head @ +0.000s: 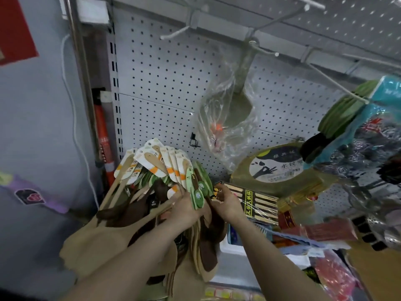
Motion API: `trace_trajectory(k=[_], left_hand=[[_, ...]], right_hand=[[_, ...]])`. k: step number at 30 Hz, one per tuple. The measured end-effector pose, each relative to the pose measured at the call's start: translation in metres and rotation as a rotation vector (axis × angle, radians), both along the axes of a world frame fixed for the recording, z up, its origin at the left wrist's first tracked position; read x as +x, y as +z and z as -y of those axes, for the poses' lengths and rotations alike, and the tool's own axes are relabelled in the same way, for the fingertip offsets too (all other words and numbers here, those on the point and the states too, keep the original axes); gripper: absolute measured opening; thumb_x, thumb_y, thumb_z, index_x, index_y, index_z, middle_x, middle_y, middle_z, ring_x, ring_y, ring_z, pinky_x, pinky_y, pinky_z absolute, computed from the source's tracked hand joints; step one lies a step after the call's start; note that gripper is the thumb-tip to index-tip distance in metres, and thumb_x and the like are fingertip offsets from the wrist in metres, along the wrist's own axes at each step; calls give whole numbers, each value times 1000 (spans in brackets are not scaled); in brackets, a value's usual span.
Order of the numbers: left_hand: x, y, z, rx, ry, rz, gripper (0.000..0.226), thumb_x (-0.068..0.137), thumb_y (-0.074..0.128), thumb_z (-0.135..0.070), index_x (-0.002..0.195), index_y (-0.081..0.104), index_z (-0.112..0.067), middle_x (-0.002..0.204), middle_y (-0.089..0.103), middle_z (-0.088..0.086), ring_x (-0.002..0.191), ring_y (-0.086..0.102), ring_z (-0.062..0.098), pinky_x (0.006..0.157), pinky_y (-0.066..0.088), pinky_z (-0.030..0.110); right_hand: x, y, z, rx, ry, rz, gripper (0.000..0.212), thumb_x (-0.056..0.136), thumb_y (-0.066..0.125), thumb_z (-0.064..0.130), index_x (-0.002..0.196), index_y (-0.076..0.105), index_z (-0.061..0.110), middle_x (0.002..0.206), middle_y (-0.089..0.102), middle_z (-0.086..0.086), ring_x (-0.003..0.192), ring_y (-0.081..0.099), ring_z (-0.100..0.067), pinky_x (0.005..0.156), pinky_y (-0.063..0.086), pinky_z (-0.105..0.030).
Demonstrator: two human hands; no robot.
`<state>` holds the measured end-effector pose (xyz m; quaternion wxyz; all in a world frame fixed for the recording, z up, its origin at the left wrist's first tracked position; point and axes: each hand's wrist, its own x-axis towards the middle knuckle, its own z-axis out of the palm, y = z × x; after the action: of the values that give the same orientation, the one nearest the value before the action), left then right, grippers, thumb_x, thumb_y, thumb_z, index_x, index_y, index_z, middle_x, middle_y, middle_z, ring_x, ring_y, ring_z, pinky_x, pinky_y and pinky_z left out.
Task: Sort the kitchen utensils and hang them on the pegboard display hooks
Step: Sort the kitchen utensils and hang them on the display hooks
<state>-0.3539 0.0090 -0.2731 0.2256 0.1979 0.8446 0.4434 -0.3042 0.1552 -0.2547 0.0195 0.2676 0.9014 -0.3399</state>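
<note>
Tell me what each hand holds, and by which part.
The left hand grips the fanned bundle of wooden utensils mid-handle, below the card labels; the right hand pinches handles at the bundle's right edge.

Left side, wall area. Grey wall (pixel 39 127) fills the left third. Red poster (pixel 15 29) at upper left, cut by the frame edge. White cable (pixel 73 109) runs down the wall in a loose curve. Metal pole (pixel 80 61) stands just right of it, with a white box (pixel 92 9) at its top. Red-orange tube (pixel 104 135) upright beside the pole. Purple patch (pixel 54 205) low on the wall bears a black-and-pink sticker (pixel 30 196).
</note>
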Motion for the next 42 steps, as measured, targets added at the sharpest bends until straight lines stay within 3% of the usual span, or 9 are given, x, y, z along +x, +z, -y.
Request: trace_trajectory(k=[4, 8, 15, 17, 20, 24, 30, 39, 42], left_hand=[[6, -14, -18, 5, 106, 109, 62, 85, 66, -19, 140, 37, -16, 133, 55, 4, 122, 52, 21, 88, 37, 18], [8, -33, -29, -9, 201, 189, 66, 82, 68, -27, 140, 40, -15, 134, 57, 5, 122, 53, 22, 99, 44, 30], [15, -55, -43, 5, 388, 254, 45, 88, 58, -35, 128, 53, -15, 129, 59, 8, 121, 54, 28, 100, 43, 35], [14, -66, -50, 41, 435, 263, 59, 78, 55, -44, 130, 52, -18, 131, 59, 7, 124, 52, 28, 104, 41, 40], [14, -73, -57, 88, 553, 311, 51, 85, 60, -33, 131, 50, -13, 129, 58, 7, 123, 52, 26, 101, 40, 28], [9, -80, -62, 118, 651, 386, 44, 92, 60, -18, 131, 44, -7, 125, 56, 7, 121, 52, 24, 84, 35, 16], [8, -80, -66, 135, 593, 387, 45, 94, 56, -21, 133, 38, -8, 131, 54, 11, 121, 51, 26, 90, 40, 23], [6, -53, -60, 301, 492, 317, 44, 100, 45, -28, 142, 34, -18, 124, 46, -10, 121, 45, 10, 86, 30, 13], [2, -47, -54, 346, 514, 368, 47, 99, 45, -37, 140, 37, -15, 131, 50, -3, 129, 45, 19, 99, 34, 22]], right_hand=[[-16, -7, -20, -54, 36, 15, 55, 91, 67, 23, 140, 45, 19, 133, 59, -8, 118, 56, -25, 87, 42, -26], [-32, -15, -34, -84, 74, 60, 62, 91, 66, 24, 146, 37, 17, 138, 56, -9, 122, 55, -27, 95, 44, -32], [-58, -41, -42, -170, 140, 144, 57, 93, 63, 30, 142, 40, 14, 133, 59, -10, 118, 57, -27, 89, 45, -30], [-65, -49, -44, -173, 163, 180, 56, 94, 62, 31, 141, 40, 11, 134, 57, -11, 121, 55, -29, 90, 44, -30], [-73, -59, -48, -165, 211, 212, 51, 95, 61, 30, 139, 44, 11, 133, 58, -10, 121, 55, -28, 94, 45, -32], [-81, -59, -53, -312, 209, 212, 38, 93, 65, 23, 129, 58, 13, 125, 64, -8, 106, 60, -23, 85, 47, -28], [-75, -57, -53, -576, 73, 246, 31, 89, 69, 17, 120, 65, 10, 97, 72, -3, 88, 69, -21, 68, 55, -27], [-56, -41, -62, -847, 27, 173, 35, 82, 79, 24, 112, 69, 8, 103, 75, -11, 96, 73, -28, 94, 55, -45], [-52, -32, -55, -838, 104, 163, 35, 81, 80, 18, 113, 70, 7, 104, 75, -12, 98, 72, -28, 95, 54, -44]])
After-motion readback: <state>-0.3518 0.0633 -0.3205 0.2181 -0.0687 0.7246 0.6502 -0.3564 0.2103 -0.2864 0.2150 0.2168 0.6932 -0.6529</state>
